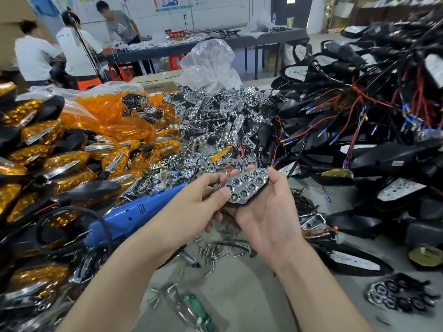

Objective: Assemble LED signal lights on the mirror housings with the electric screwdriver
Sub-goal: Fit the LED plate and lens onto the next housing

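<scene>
**Both hands on one reflector at a crowded bench**

Grey bench top [242,291] fills the lower centre of the frame, littered with loose screws [211,254] and hemmed in by heaps of parts. At the centre, the left hand [191,209] and the right hand [268,219] grasp the same piece together: a chrome reflector [247,185] with round cups, seated on a black backing. The left thumb presses on its lower left end, while the right palm cradles it from below and the right fingers curl behind its far edge. Red and black wires [243,155] trail up from behind it.

Just left of the hands, a blue electric screwdriver [134,215] lies on the bench, untouched, its black cord [72,212] looping toward the left edge. Amber signal lights [69,161] are stacked along the left side of the frame, with loose amber lenses [112,113] behind them. A pile of chrome reflectors [215,121] sits at centre, topped by a clear plastic bag [211,63]. Black mirror housings [374,152] with tangled wiring crowd the right side. A green-handled screwdriver [201,312] lies at the bottom centre.

In the upper left, three people [79,46] work at a long table [191,47].
</scene>
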A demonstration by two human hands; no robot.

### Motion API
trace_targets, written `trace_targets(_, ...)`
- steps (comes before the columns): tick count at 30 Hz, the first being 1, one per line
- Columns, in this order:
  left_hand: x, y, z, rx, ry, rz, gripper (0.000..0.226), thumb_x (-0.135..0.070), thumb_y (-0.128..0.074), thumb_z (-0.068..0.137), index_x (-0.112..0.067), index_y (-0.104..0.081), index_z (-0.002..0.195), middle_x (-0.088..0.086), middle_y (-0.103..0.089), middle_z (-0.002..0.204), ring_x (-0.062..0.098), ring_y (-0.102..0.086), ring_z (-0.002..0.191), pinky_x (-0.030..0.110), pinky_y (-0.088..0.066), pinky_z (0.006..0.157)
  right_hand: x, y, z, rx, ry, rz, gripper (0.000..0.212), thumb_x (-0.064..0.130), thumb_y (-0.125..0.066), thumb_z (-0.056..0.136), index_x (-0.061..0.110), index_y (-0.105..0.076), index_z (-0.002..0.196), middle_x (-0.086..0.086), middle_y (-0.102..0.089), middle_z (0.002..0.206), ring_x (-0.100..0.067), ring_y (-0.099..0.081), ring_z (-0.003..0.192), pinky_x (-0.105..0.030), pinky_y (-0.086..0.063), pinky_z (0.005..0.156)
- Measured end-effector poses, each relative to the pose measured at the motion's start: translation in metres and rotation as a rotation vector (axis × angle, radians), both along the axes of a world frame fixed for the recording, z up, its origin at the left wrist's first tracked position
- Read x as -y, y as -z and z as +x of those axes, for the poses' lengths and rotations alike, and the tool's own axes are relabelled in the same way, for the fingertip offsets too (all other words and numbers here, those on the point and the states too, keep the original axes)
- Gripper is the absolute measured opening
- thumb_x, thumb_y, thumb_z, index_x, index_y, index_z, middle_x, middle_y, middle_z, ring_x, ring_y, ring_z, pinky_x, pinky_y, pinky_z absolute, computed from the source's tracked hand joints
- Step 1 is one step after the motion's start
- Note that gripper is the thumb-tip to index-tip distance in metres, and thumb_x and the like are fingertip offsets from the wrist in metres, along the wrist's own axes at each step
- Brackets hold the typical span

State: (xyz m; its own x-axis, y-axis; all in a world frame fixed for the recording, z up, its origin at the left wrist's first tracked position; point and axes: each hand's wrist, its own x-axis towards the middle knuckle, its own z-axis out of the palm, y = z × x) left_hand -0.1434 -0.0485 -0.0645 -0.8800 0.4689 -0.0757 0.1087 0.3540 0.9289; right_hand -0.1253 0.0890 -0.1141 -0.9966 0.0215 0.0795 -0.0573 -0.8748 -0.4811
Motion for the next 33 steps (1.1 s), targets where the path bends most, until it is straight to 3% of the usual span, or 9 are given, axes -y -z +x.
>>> trace_targets(4, -0.002, 0.001, 0.001, -0.012, -0.013, 0.001, 0.023, -0.019, -0.052, 0.102, -0.024, -0.057, 0.124, 0.020, -0.065, 0.112, 0.008, -0.054, 0.068, 0.025, -0.046, 0.054, 0.000, -0.001, 0.001, -0.006, -0.010, 0.017, 0.027, 0.042, -0.052, 0.083, 0.021, -0.069, 0.082, -0.010, -0.062, 0.095, -0.029, -0.059, 0.080, -0.042, -0.045, 0.061)
trace_targets(10, -0.002, 0.003, 0.002, -0.029, -0.024, -0.009, 0.021, -0.022, -0.052, 0.102, -0.027, -0.056, 0.123, 0.018, -0.065, 0.108, 0.007, -0.054, 0.067, 0.033, -0.044, 0.059, 0.001, -0.004, 0.003, 0.006, -0.020, -0.009, 0.029, 0.043, -0.049, 0.086, 0.019, -0.065, 0.084, -0.010, -0.061, 0.095, -0.029, -0.059, 0.081, -0.042, -0.045, 0.061)
trace_targets(15, -0.003, 0.005, 0.004, -0.062, -0.041, -0.006, 0.015, -0.023, -0.053, 0.102, -0.034, -0.057, 0.112, 0.004, -0.067, 0.099, 0.001, -0.051, 0.060, 0.014, -0.043, 0.055, -0.001, -0.007, 0.006, 0.027, -0.018, -0.007, 0.024, 0.039, -0.045, 0.089, 0.019, -0.058, 0.090, -0.009, -0.062, 0.094, -0.029, -0.061, 0.082, -0.043, -0.047, 0.065)
trace_targets(24, -0.009, 0.005, 0.008, -0.113, -0.055, 0.042, 0.018, -0.014, -0.054, 0.101, -0.032, -0.057, 0.101, -0.013, -0.063, 0.082, -0.007, -0.054, 0.052, 0.007, -0.038, 0.047, -0.002, -0.008, 0.008, 0.019, -0.012, -0.066, 0.026, 0.037, -0.035, 0.098, 0.018, -0.052, 0.093, -0.008, -0.063, 0.088, -0.028, -0.065, 0.083, -0.046, -0.053, 0.072)
trace_targets(29, -0.008, 0.006, 0.010, -0.152, -0.032, -0.002, 0.019, -0.025, -0.053, 0.102, -0.044, -0.056, 0.106, -0.016, -0.066, 0.087, -0.005, -0.057, 0.061, 0.010, -0.042, 0.053, -0.003, -0.009, 0.007, 0.032, 0.028, -0.072, 0.022, 0.036, -0.045, 0.088, 0.017, -0.056, 0.088, -0.009, -0.064, 0.087, -0.028, -0.067, 0.080, -0.045, -0.052, 0.073)
trace_targets(33, 0.008, 0.014, 0.017, -0.263, -0.061, -0.154, 0.024, -0.047, -0.046, 0.099, -0.057, -0.044, 0.120, -0.039, -0.055, 0.106, -0.008, -0.063, 0.088, 0.017, -0.047, 0.071, -0.009, -0.010, 0.007, 0.041, 0.103, -0.179, 0.022, 0.032, -0.053, 0.083, 0.014, -0.064, 0.079, -0.012, -0.064, 0.087, -0.031, -0.069, 0.081, -0.044, -0.057, 0.080)
